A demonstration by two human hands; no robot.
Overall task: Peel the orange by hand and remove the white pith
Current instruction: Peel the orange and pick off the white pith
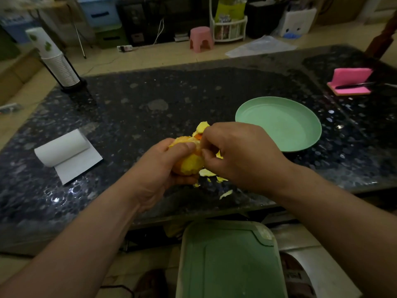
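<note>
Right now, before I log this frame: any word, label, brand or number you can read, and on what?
Nothing here reads as text.
Blue crate, far left: white marks, too blurred.
Printed sheet on the floor, bottom right: too blurred.
White box at the back: blue marks, unreadable.
Paper cups: green leaf pattern, no words.
No label on the orange, peel or green plate.

The orange in my grip looks dull and bumpy, and the peel I pinch above it is matt and pithy. Under my grip, the table is polished speckled stone, glinting. To the right the plate looks like smooth matt plastic; to the left the paper roll is plain matt.
</note>
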